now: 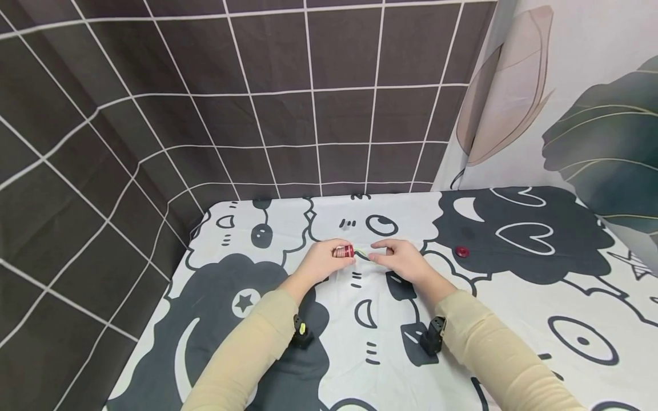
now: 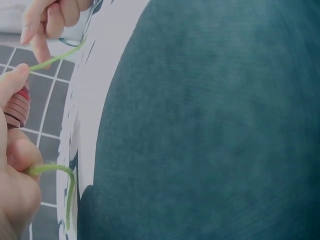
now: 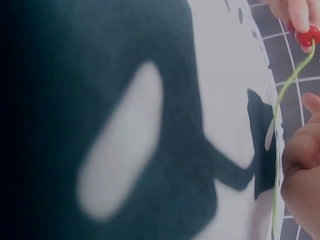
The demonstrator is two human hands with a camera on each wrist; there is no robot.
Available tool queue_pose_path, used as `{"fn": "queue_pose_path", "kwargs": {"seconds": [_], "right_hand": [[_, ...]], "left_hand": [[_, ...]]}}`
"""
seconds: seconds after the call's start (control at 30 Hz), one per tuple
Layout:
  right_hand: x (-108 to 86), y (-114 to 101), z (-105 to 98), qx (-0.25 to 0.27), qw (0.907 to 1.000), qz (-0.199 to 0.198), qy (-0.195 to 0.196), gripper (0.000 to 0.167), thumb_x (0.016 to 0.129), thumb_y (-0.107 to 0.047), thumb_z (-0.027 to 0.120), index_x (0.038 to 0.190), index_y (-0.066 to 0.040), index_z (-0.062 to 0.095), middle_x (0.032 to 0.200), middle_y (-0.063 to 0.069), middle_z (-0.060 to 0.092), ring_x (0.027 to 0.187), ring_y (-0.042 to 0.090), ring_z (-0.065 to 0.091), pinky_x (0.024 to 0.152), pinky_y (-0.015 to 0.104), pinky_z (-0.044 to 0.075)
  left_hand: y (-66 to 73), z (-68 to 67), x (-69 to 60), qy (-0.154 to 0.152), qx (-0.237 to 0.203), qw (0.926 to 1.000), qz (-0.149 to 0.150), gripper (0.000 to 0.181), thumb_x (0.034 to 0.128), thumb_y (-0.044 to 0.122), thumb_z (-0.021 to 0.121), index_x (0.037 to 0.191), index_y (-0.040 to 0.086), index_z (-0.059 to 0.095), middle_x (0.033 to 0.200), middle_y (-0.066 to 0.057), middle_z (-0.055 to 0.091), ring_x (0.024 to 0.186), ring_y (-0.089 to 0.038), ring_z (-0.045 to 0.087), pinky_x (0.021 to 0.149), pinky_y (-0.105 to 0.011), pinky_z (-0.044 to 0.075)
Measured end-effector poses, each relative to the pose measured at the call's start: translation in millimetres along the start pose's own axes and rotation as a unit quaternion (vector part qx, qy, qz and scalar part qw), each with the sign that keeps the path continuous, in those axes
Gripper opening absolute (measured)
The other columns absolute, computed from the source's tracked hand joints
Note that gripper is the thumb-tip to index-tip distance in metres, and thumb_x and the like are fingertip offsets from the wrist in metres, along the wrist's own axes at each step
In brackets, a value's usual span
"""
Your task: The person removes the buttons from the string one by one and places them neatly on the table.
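Observation:
My left hand [image 1: 320,260] holds a short stack of round, button-like discs [image 1: 343,251], red at one end and brownish pink along the rest. In the right wrist view, a light green cord [image 3: 286,90] runs out of the stack's red end [image 3: 309,36]. In the left wrist view, another length of green cord [image 2: 68,187] hangs below the curled left fingers. Beside the cord is my right hand [image 1: 403,261], its thumb and forefinger apart in the head view. A single red button [image 1: 461,251] lies on the cloth to the right.
A black, grey and white patterned cloth [image 1: 390,365] covers the surface under both hands. Behind and at the left hangs a dark cloth with a white grid [image 1: 339,117]. At the right stands a pale panel printed with leaves [image 1: 606,131].

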State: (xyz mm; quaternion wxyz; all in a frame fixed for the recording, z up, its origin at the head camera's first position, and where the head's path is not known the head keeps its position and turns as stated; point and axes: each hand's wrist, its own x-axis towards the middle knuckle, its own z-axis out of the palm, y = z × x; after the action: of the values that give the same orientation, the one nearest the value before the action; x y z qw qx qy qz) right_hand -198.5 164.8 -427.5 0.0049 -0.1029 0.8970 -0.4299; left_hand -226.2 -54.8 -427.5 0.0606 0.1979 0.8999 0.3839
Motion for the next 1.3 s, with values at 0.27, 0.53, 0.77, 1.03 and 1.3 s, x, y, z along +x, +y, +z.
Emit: {"fn": "queue_pose_path", "kwargs": {"seconds": [0.27, 0.53, 0.77, 1.03, 1.3], "right_hand": [[2.2, -5.1, 8.1, 0.018, 0.9998, 0.010, -0.009, 0.045, 0.082, -0.038, 0.069, 0.112, -0.003, 0.067, 0.057, -0.003, 0.040, 0.046, 0.010, 0.035, 0.048, 0.027, 0.031], [4.7, -9.5, 15.1, 0.039, 0.9988, 0.029, -0.010, 0.041, 0.083, -0.035, 0.069, 0.112, -0.005, 0.067, 0.058, -0.001, 0.043, 0.051, 0.013, 0.037, 0.049, 0.026, 0.031], [6.0, -10.8, 20.3, 0.065, 0.9971, 0.037, -0.014, 0.042, 0.083, -0.035, 0.069, 0.111, -0.005, 0.066, 0.059, -0.001, 0.043, 0.050, 0.013, 0.037, 0.047, 0.025, 0.031], [7.1, -15.3, 23.8, 0.074, 0.9965, 0.036, -0.012, 0.042, 0.081, -0.036, 0.070, 0.109, -0.005, 0.067, 0.058, -0.001, 0.044, 0.048, 0.012, 0.037, 0.044, 0.024, 0.030], [11.9, -18.0, 28.3, 0.077, 0.9960, 0.040, -0.020, 0.043, 0.081, -0.042, 0.069, 0.107, -0.007, 0.067, 0.060, -0.001, 0.044, 0.049, 0.013, 0.036, 0.046, 0.025, 0.029]], "left_hand": [[0.1, -1.0, 0.5, 0.001, -0.003, 1.0000, 0.004, 0.038, 0.0802, 0.035, 0.072, 0.114, 0.019, 0.067, 0.096, 0.003, 0.067, 0.083, -0.011, 0.059, 0.073, -0.030, 0.047], [-0.1, -1.7, -0.4, -0.003, -0.008, 1.0000, 0.003, 0.039, 0.0810, 0.037, 0.071, 0.116, 0.019, 0.066, 0.100, 0.002, 0.067, 0.085, -0.012, 0.059, 0.076, -0.032, 0.047], [-2.1, -1.3, -0.1, -0.004, -0.012, 0.9999, 0.005, 0.038, 0.0810, 0.038, 0.071, 0.115, 0.020, 0.066, 0.098, 0.004, 0.066, 0.084, -0.010, 0.058, 0.074, -0.030, 0.047], [0.7, -2.6, 0.1, -0.002, -0.014, 0.9999, 0.005, 0.037, 0.0808, 0.037, 0.072, 0.113, 0.020, 0.067, 0.098, 0.004, 0.067, 0.084, -0.011, 0.059, 0.074, -0.030, 0.047], [1.1, -4.2, -1.3, -0.007, -0.024, 0.9996, 0.009, 0.036, 0.0824, 0.034, 0.071, 0.115, 0.019, 0.066, 0.100, 0.002, 0.067, 0.084, -0.011, 0.060, 0.071, -0.027, 0.048]]}}
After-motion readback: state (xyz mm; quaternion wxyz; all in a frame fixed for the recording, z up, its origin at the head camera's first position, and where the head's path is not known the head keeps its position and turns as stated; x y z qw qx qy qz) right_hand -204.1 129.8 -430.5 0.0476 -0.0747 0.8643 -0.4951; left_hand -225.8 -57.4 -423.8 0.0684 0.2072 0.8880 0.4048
